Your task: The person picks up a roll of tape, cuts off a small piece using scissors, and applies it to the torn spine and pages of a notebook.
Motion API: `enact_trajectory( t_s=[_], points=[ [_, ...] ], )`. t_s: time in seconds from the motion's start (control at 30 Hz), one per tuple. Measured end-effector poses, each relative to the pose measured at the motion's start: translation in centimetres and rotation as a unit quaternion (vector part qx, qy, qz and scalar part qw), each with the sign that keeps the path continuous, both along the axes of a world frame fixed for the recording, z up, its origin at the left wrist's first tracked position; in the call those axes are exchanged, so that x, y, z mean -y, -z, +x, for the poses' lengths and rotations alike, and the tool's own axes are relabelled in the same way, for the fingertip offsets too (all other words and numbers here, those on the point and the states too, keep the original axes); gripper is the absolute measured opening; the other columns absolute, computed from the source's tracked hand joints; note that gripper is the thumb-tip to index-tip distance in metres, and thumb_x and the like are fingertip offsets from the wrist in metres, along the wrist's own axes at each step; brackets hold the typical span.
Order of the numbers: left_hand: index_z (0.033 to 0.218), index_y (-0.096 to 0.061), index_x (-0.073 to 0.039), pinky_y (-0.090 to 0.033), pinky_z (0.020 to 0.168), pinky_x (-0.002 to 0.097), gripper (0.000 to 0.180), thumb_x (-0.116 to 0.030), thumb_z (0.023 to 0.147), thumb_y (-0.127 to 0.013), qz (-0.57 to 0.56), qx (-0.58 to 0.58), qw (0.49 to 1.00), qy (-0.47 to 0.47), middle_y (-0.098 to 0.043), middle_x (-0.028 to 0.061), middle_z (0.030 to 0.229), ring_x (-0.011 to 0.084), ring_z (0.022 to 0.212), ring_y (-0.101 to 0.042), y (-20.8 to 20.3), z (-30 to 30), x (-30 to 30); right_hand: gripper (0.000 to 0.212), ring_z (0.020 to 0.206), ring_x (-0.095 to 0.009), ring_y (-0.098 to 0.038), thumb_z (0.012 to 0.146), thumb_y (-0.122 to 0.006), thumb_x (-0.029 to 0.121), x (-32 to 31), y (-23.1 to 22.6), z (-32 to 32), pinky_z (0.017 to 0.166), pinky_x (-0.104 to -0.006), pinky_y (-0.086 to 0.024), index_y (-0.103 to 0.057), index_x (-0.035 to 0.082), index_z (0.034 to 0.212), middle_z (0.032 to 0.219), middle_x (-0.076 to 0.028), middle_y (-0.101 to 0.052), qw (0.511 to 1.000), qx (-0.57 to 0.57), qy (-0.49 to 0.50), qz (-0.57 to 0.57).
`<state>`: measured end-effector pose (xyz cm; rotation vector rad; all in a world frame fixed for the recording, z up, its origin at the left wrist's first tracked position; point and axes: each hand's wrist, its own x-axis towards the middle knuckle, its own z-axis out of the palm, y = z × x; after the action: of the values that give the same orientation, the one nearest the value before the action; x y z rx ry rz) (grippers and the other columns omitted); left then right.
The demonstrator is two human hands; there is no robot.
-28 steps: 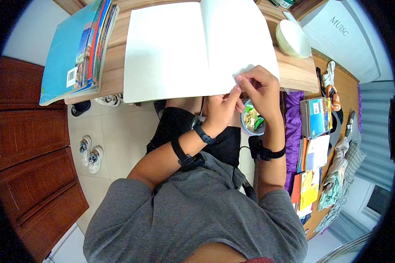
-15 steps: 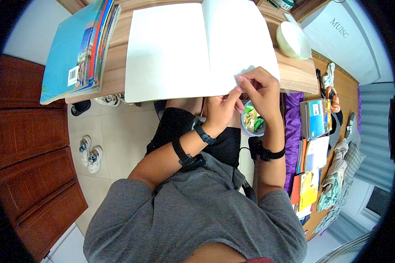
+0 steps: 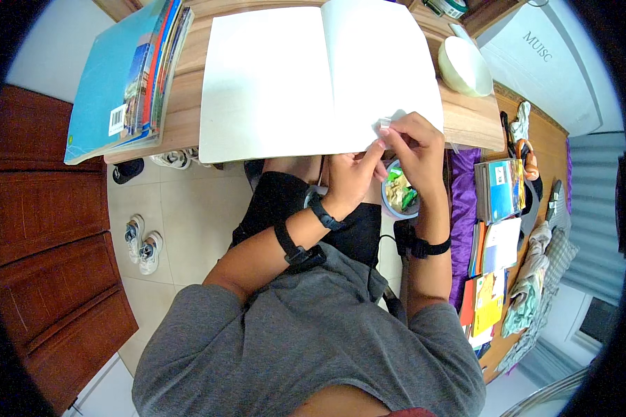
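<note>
A large book or pad (image 3: 271, 87) with blank white pages lies spread on the wooden desk (image 3: 466, 128). At its near right edge my two hands meet, fingertips close together. My right hand (image 3: 419, 149) pinches a small whitish piece (image 3: 384, 124), perhaps paper or tape, over the right page. My left hand (image 3: 352, 177) is just left of it and lower, thumb and forefinger pinched at the page's edge; what lies between them is too small to make out. Below the hands stands a round bin (image 3: 401, 191) with green and tan scraps in it.
A stack of books (image 3: 111, 90) rests at the desk's left end. At the right end is a pale bowl (image 3: 464, 66). More books (image 3: 497, 187) lie on a surface with purple cloth (image 3: 464, 229) to my right. Shoes (image 3: 146, 243) are on the floor at left.
My right hand has shifted slightly down, and the small whitish piece now shows at its fingertips. The left hand has barely moved.
</note>
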<state>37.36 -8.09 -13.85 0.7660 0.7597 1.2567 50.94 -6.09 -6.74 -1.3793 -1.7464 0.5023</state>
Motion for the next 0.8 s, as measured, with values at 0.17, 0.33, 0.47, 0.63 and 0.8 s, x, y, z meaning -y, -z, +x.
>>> enact_trajectory(
  t_s=[0.17,0.33,0.47,0.63,0.8],
  points=[
    [0.100,-0.072,0.003,-0.054,0.052,0.0253,0.021,-0.018,0.104,-0.069,0.016,-0.016,0.999,-0.022,-0.070,0.0068,0.072,0.0132,0.058,-0.066,-0.08,0.17,0.31,0.009,0.069,-0.015,-0.061,0.087,-0.080,0.004,0.08,0.24,0.27,0.060,-0.0285,-0.046,-0.081,0.001,0.095,0.077,-0.007,-0.068,1.000,-0.018,-0.015,0.021],
    [0.096,-0.073,0.002,-0.053,0.053,0.0249,0.022,-0.018,0.104,-0.069,0.026,-0.001,0.999,-0.029,-0.070,0.0068,0.071,0.0128,0.058,-0.066,-0.07,0.24,0.40,0.009,0.068,-0.014,-0.060,0.088,-0.080,0.004,0.00,-0.20,0.03,0.060,-0.0275,-0.045,-0.081,0.000,0.096,0.076,-0.007,-0.067,0.999,-0.023,-0.014,0.025],
    [0.094,-0.073,0.001,-0.053,0.052,0.0250,0.023,-0.019,0.105,-0.068,0.016,0.012,1.000,-0.022,-0.070,0.0069,0.070,0.0131,0.057,-0.066,-0.06,0.21,0.36,0.009,0.066,-0.014,-0.060,0.088,-0.080,0.005,-0.14,-0.16,0.05,0.059,-0.0278,-0.045,-0.081,0.001,0.096,0.076,-0.007,-0.066,1.000,-0.012,-0.005,0.029],
    [0.095,-0.072,0.002,-0.053,0.052,0.0254,0.027,-0.022,0.107,-0.065,0.014,0.014,1.000,-0.007,-0.070,0.0083,0.067,0.0139,0.056,-0.066,-0.05,0.10,0.45,0.009,0.065,-0.014,-0.059,0.088,-0.080,0.007,-0.23,-0.13,-0.11,0.058,-0.0283,-0.045,-0.081,0.003,0.096,0.075,-0.007,-0.066,0.999,0.004,0.005,0.032],
    [0.091,-0.071,0.002,-0.053,0.053,0.0260,0.034,-0.026,0.108,-0.062,0.019,-0.006,1.000,-0.011,-0.070,0.0093,0.065,0.0141,0.055,-0.065,-0.54,0.06,0.49,0.009,0.063,-0.015,-0.059,0.088,-0.081,0.008,-0.34,0.04,-0.04,0.057,-0.0288,-0.044,-0.081,0.004,0.096,0.073,-0.007,-0.065,0.999,0.003,0.004,0.043]
  ],
)
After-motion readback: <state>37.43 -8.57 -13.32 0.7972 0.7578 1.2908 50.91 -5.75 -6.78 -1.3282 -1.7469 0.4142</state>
